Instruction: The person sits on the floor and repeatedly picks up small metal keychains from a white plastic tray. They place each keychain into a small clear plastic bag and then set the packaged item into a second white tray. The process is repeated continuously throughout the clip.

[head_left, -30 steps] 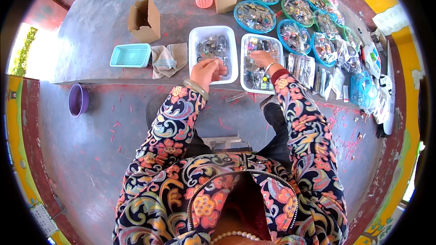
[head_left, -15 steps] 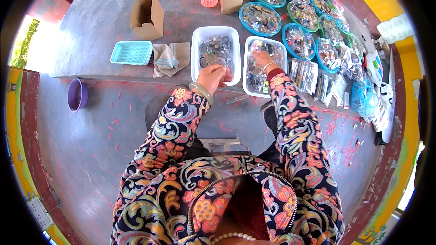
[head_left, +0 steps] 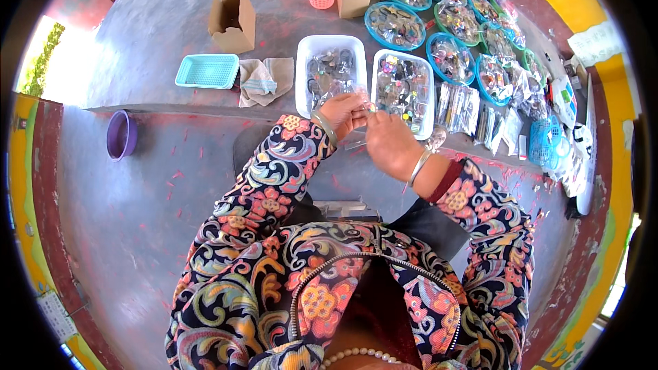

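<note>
My sleeves: patterned, both forearms coming up from the near edge so my hands meet in front of my chest, just short of the trays.
Right hand (head_left: pixel 391 142): fingers curled inward, tips brought against the left hand's, a silver bangle on the wrist; I cannot tell exactly what they press on.
Left hand (head_left: pixel 343 113): fingers pinched together on a small shiny piece (head_left: pixel 370 107), too small to name, held over the near rim where the two trays meet so it stays close to where such pieces lie.
Left white tray (head_left: pixel 305 68): rectangular, full of small glinting items, just beyond my left hand.
Right white tray (head_left: pixel 428 106): same kind, beside the first, within my right hand's reach.
Cloth (head_left: pixel 264 79): crumpled, left of the trays.
Turquoise basket (head_left: pixel 205 70): further left, well apart.
Blue bowls (head_left: pixel 394 25): a far row of round bowls, sorted stock kept out of the way.
</note>
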### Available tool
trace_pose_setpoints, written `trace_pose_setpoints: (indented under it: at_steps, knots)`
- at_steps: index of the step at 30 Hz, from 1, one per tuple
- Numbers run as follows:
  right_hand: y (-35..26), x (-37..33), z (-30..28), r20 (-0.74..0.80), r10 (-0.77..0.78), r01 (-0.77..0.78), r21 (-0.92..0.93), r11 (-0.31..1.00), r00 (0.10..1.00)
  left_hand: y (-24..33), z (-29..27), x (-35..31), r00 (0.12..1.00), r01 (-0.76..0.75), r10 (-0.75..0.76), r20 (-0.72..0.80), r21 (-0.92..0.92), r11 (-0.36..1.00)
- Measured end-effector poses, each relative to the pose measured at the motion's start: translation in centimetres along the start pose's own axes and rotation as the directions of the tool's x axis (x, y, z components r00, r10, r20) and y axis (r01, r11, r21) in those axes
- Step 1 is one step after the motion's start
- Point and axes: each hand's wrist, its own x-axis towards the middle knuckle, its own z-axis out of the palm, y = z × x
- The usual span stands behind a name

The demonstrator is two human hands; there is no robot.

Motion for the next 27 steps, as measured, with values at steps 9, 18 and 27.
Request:
trace_pose_setpoints:
  at_steps: [9, 18, 27]
  knots:
    - [0.7, -0.8, -0.6, -0.199, 0.221, -0.157, 0.293, 0.943, 0.955, 1.9, 1.1, -1.4, 0.997, -0.071, 0.07, 0.015, 0.063, 0.996]
    - [4.4, 0.3, 1.1, 0.286, 0.586, -0.215, 0.958, -0.191, 0.758, 1.8, 2.4, -1.6, 0.975, -0.201, 0.185, 0.122, 0.131, 0.971]
    - [4.4, 0.5, 1.6, 0.194, 0.652, -0.188, 0.979, -0.08, 0.733, 2.1, 2.1, -1.8, 0.996, -0.084, 0.087, 0.009, 0.394, 0.916]
